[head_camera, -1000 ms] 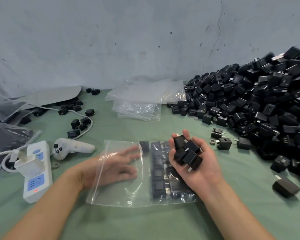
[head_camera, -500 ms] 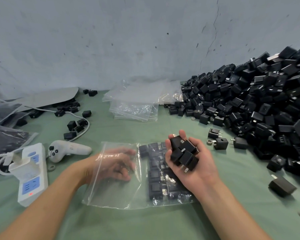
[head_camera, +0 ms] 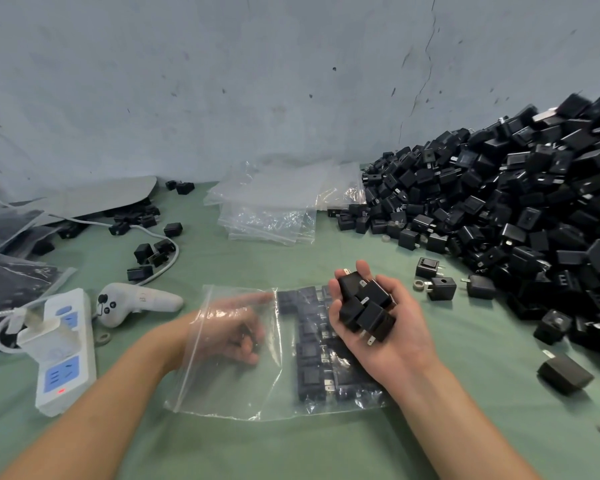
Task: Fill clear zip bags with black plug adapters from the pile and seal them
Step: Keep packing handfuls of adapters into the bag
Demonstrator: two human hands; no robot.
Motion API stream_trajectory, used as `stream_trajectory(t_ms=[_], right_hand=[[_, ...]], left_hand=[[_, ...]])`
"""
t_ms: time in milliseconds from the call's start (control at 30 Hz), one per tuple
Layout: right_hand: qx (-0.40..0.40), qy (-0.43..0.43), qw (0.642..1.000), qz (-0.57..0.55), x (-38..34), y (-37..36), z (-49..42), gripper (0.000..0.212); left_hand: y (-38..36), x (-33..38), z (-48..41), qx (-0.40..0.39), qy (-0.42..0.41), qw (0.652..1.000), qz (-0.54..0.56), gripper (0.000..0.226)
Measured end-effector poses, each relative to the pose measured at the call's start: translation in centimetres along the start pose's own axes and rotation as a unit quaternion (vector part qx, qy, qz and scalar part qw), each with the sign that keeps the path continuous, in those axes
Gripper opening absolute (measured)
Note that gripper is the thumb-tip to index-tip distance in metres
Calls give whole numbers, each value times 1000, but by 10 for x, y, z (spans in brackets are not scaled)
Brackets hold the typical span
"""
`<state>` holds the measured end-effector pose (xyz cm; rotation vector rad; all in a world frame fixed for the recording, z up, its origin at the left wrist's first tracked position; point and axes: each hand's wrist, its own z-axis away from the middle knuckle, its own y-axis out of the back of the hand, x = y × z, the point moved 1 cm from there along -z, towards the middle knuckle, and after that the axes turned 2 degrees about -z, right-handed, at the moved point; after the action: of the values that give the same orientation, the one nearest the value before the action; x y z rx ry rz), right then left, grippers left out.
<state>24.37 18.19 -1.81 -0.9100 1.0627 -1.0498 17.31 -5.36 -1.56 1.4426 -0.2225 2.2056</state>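
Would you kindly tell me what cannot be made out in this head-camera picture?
All in the head view:
1. Left hand: blurred inside the clear plastic zip bag; whether its fingers hold anything is unclear.
2. Packed black plug adapters: partly hidden by the right hand gripping a handful of black adapters; uncountable.
3. Large pile of black adapters: cut off by the right edge.

The right hand, palm up, cups black adapters; the left hand points its forefinger toward that grip, other fingers curled.
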Motion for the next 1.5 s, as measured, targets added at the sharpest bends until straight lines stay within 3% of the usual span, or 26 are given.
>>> stream_trajectory(t_ms=[133, 233, 300, 333, 400, 500, 733, 833, 933, 1033, 1133, 1233, 1367, 1500], right_hand=[[-6, -6, 1000, -13, 2, -2, 0, 24], [-10, -13, 1000, -21, 4, -3, 0, 26], [-13, -19, 999, -26, 7, -5, 0, 27], [-20, -22, 999, -30, 9, -6, 0, 26], [-40, -29, 998, -34, 16, -9, 0, 25], [-56, -44, 997, -16, 28, -15, 0, 26], [-55, -54, 997, 16, 37, -18, 2, 26], [-58, -58, 996, 26, 34, -21, 3, 26], [-60, -63, 996, 18, 36, -25, 3, 28], [-50, -52, 997, -8, 36, -27, 4, 28], [-37, -46, 998, -38, 31, -27, 7, 25], [-27, -47, 997, -60, 26, -25, 9, 22], [-8, -36, 996, -78, 18, -23, 7, 24], [4, -20, 996, -84, 11, -22, 4, 25]], left_hand=[[21, -10, 22, 41, -6, 992, 122, 37], [36, -19, 39, 229, -45, 962, 143, 26], [37, -22, 54, 393, -109, 912, 28, 29], [32, -19, 61, 439, -154, 884, -41, 28], [6, -9, 70, 407, -256, 868, -126, 19], [-49, 3, 66, 287, -336, 879, -180, 19], [-84, 2, 51, 213, -363, 854, -307, 21], [-83, 3, 54, 183, -377, 845, -332, 39], [-83, 8, 58, 194, -362, 858, -310, 56], [-67, 14, 63, 264, -352, 870, -224, 39], [-18, 10, 69, 365, -285, 876, -134, 23], [32, -10, 82, 442, -209, 861, -139, 21], [49, -40, 87, 400, -110, 871, -264, 31], [35, -45, 84, 329, -134, 860, -367, 31]])
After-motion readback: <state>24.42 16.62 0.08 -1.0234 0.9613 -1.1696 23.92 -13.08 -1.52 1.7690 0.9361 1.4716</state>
